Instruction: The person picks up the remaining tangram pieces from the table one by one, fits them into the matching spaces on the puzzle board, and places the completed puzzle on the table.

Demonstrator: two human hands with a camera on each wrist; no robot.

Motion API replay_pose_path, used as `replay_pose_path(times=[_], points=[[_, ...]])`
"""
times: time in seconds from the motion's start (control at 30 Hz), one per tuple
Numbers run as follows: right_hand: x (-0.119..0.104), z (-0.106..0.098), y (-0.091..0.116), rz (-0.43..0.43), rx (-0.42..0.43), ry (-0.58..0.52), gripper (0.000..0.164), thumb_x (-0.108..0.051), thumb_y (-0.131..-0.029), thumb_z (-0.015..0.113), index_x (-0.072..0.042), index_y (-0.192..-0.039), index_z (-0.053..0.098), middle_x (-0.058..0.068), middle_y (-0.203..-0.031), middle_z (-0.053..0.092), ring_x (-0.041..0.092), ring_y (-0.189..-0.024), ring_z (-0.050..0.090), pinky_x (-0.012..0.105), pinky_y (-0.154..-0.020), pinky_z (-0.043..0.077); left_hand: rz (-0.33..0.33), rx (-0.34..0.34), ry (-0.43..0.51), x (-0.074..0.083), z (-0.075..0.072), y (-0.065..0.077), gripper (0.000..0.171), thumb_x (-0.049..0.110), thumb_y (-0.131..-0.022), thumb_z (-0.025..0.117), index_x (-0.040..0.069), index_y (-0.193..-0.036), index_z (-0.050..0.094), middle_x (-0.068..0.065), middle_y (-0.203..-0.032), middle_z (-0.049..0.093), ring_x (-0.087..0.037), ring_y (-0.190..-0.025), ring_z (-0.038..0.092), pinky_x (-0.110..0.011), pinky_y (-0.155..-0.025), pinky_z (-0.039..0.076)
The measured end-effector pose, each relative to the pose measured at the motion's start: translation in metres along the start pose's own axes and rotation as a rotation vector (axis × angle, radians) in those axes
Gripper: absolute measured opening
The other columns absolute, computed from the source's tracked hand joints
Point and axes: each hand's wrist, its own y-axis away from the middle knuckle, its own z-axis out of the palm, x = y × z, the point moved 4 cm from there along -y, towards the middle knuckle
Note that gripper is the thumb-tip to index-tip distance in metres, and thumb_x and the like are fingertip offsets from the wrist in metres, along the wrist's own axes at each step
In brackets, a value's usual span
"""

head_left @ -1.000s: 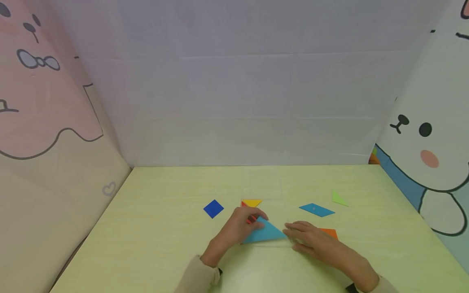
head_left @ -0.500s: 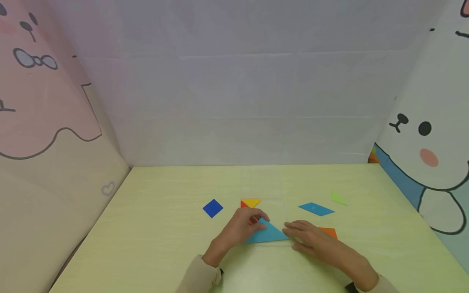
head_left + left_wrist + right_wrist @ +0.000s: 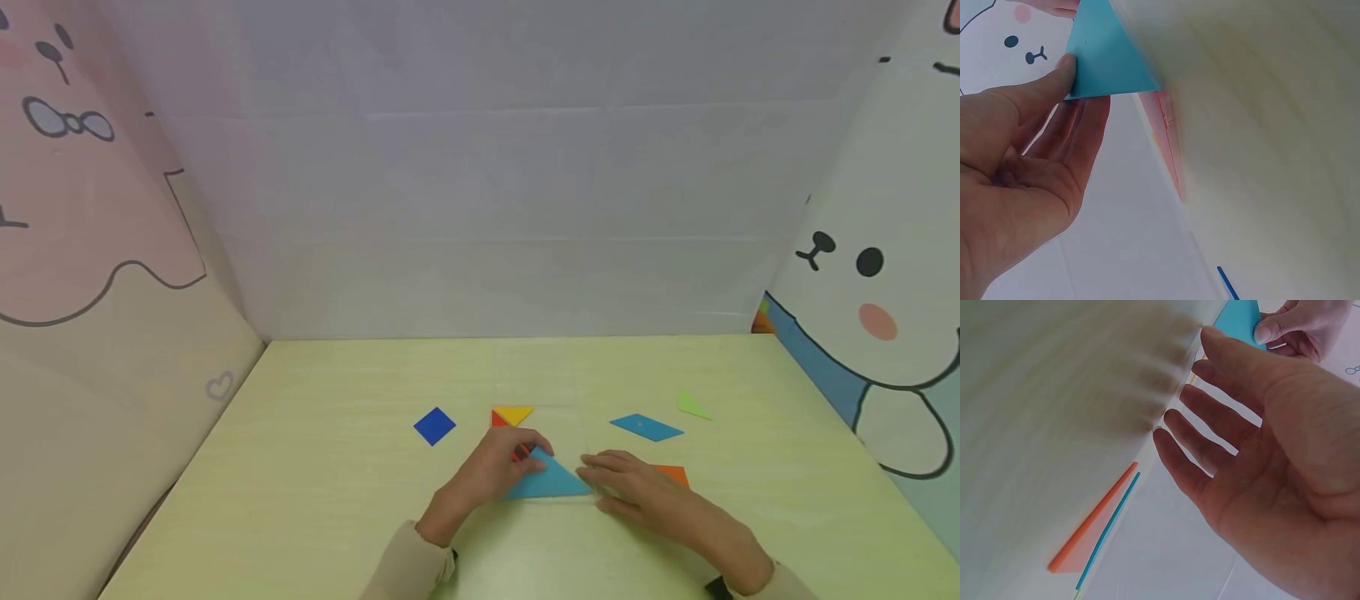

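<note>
On a pale yellow-green table (image 3: 337, 467), far left among the pieces, lies a dark blue square (image 3: 435, 426), turned so that one corner points toward the person.

To its right, the person's left hand (image 3: 491, 467) reaches in from a cream sleeve (image 3: 412, 567), pinching a light-blue triangle (image 3: 551, 482) between thumb and fingers. The triangle is flat, thin, plain in colour and straight-edged; it is tilted, with its long edge toward the person and a sharp corner pointing right. The gripping fingers cover its upper corner, and most of it shows to the right of the hand, close to the table.

Just beyond the left hand are a red piece (image 3: 497, 418), mostly covered, and a yellow triangle (image 3: 515, 414) touching it.

The right hand (image 3: 645, 492) comes next, holding nothing, its fingers extended and slightly bent. Its fingertips are just beside the triangle's right corner; whether they touch it is unclear.

Beyond this hand lies a blue parallelogram (image 3: 647, 427) with a small pale dot. Partly hidden behind the hand is an orange piece (image 3: 675, 473). Farthest right and back is a small lime-green triangle (image 3: 693, 405).
</note>
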Motion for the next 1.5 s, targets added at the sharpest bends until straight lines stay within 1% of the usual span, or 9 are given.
replay_pose_path(times=[0.23,0.57,0.73,0.97,1.1,1.23,1.4,1.5], points=[[0.0,0.0,-0.001,0.036,-0.021,-0.015,0.042,-0.022,-0.104,0.062,-0.005,-0.142,0.061,0.012,-0.146,0.057,0.037,-0.133,0.051,0.047,-0.104,0.05,-0.006,-0.018,-0.01,0.0,0.0,-0.001,0.011,0.004,-0.093,0.074,0.009,-0.103,0.077,-0.001,-0.1,0.074,-0.005,-0.081,0.06,-0.021,-0.08,0.053],[-0.001,0.0,-0.001,-0.011,0.002,0.004,0.042,-0.024,-0.105,0.062,-0.003,-0.141,0.061,0.014,-0.144,0.058,0.038,-0.13,0.052,0.045,-0.103,0.05,-0.027,-0.041,-0.043,-0.001,0.003,-0.003,0.012,0.005,-0.094,0.074,0.01,-0.105,0.077,0.0,-0.1,0.074,-0.005,-0.083,0.059,-0.021,-0.081,0.052],[0.0,0.0,-0.001,-0.029,0.016,0.029,0.042,-0.023,-0.104,0.063,-0.001,-0.14,0.062,0.015,-0.142,0.059,0.038,-0.129,0.053,0.045,-0.102,0.051,-0.035,-0.038,-0.085,0.002,0.004,-0.004,0.013,0.005,-0.093,0.075,0.009,-0.105,0.077,0.0,-0.099,0.074,-0.005,-0.082,0.058,-0.021,-0.081,0.052],[0.001,0.0,-0.001,-0.033,0.017,0.015,0.042,-0.023,-0.105,0.062,-0.001,-0.141,0.061,0.015,-0.143,0.059,0.038,-0.129,0.052,0.046,-0.103,0.05,-0.082,-0.023,-0.156,0.002,0.007,-0.006,0.013,0.007,-0.093,0.075,0.011,-0.105,0.077,0.004,-0.094,0.07,-0.007,-0.08,0.053,-0.02,-0.077,0.049],[0.001,0.0,-0.001,-0.028,0.016,0.012,0.042,-0.023,-0.104,0.062,-0.002,-0.141,0.061,0.015,-0.143,0.059,0.037,-0.129,0.052,0.045,-0.103,0.05,-0.087,-0.01,-0.187,0.003,0.009,-0.006,0.013,0.008,-0.092,0.076,0.01,-0.105,0.077,0.003,-0.094,0.071,-0.007,-0.078,0.052,-0.019,-0.074,0.047],[0.001,0.0,-0.001,-0.011,0.005,0.002,0.043,-0.024,-0.104,0.062,-0.002,-0.141,0.06,0.014,-0.144,0.058,0.037,-0.13,0.052,0.045,-0.103,0.05,-0.094,0.001,-0.213,0.005,0.01,-0.005,0.014,0.008,-0.091,0.077,0.009,-0.105,0.077,0.002,-0.095,0.071,-0.007,-0.079,0.053,-0.019,-0.076,0.048],[0.0,0.001,0.0,-0.007,-0.004,-0.006,0.043,-0.024,-0.105,0.062,-0.003,-0.142,0.06,0.014,-0.144,0.058,0.037,-0.131,0.052,0.045,-0.103,0.05,-0.089,0.016,-0.235,0.008,0.01,-0.003,0.016,0.007,-0.089,0.079,0.008,-0.106,0.077,-0.002,-0.092,0.061,-0.014,-0.085,0.058,-0.021,-0.079,0.051],[0.001,0.001,0.0,-0.002,-0.005,-0.002,0.043,-0.024,-0.105,0.061,-0.003,-0.142,0.06,0.014,-0.145,0.058,0.037,-0.131,0.052,0.046,-0.103,0.051,-0.092,0.016,-0.255,0.008,0.011,-0.003,0.019,0.008,-0.089,0.08,0.007,-0.107,0.078,-0.004,-0.097,0.061,-0.015,-0.089,0.06,-0.022,-0.081,0.052]])
